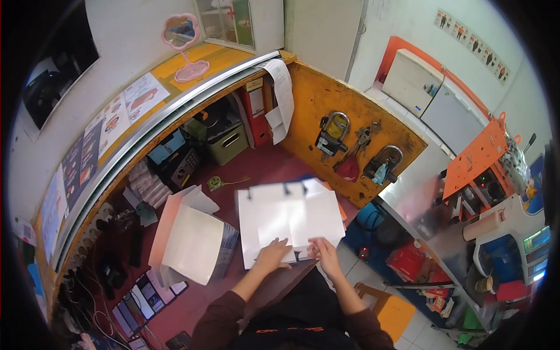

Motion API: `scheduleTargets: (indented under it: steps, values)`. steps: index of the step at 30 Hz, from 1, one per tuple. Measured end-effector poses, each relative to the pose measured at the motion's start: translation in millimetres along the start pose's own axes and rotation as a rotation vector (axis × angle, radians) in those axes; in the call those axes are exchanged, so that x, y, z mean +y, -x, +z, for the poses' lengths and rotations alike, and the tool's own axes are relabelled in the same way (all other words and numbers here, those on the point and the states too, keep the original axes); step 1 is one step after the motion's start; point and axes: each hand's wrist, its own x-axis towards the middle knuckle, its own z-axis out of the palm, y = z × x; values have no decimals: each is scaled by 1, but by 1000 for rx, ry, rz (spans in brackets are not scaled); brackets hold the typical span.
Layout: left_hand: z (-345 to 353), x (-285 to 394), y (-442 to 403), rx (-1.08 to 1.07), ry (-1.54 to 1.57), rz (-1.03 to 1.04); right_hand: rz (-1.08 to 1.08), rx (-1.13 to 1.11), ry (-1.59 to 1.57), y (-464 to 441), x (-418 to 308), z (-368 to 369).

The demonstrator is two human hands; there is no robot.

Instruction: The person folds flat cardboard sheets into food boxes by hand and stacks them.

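Left grip: fingers loosely spread, laid on a flat white cardboard piece with dark fittings. Right grip: fingers bent at the same piece's near edge; whether closed on it, cannot tell. Cardboard piece: at the near right corner of the dark-red table. Left of it: open orange-and-white cardboard box. Toward the far edge: yellow-green tape measure, olive-green box.

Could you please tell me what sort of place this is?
Probably a small food shop, seen from behind its counter: there are printed sheets with food pictures, a row of phones, and what look like white chest freezers.
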Motion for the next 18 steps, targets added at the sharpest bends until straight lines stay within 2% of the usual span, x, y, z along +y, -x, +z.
scheduleTargets:
  steps: [2, 4, 6, 7, 8, 10, 11, 12, 13, 14, 15, 16, 17, 18]
  values:
    - [-2, -18, -1, -137, 273, -21, 48, -43, -33, 25, 6, -14]
    - [-11, -28, -3, -79, 266, 23, 210, -301, -66, 41, 12, -19]
    - [-21, -35, -15, -209, 483, -99, 137, -365, 105, 48, 21, 5]
    - [-31, -30, -14, -44, 387, -103, 90, -344, 281, 49, 21, 22]
    - [-53, -18, -14, -37, 380, -96, -325, -300, 639, 51, 24, 32]
    - [-97, 5, -10, 286, 496, -170, -545, -292, 870, 42, 60, 47]
    - [-111, 13, -7, 429, 545, -143, -557, -290, 869, 42, 63, 50]
    - [-125, 26, 0, 441, 535, -140, -444, -381, 868, 40, 63, 52]
    - [-136, 41, 7, 564, 776, -234, -331, -471, 867, 37, 63, 55]
    - [-139, 51, 12, 685, 1021, -328, -346, -478, 869, 35, 59, 53]
    - [-137, 59, 14, 808, 1118, -269, -51, -551, 164, 36, 53, 50]
    - [-137, 68, 16, 817, 1114, -267, 252, -569, -541, 41, 48, 47]
    - [-148, 87, 20, 844, 1365, -249, 177, -427, -700, 64, -27, 57]
    - [-155, 97, 22, 861, 1621, -222, 91, -221, -800, 69, -43, 52]
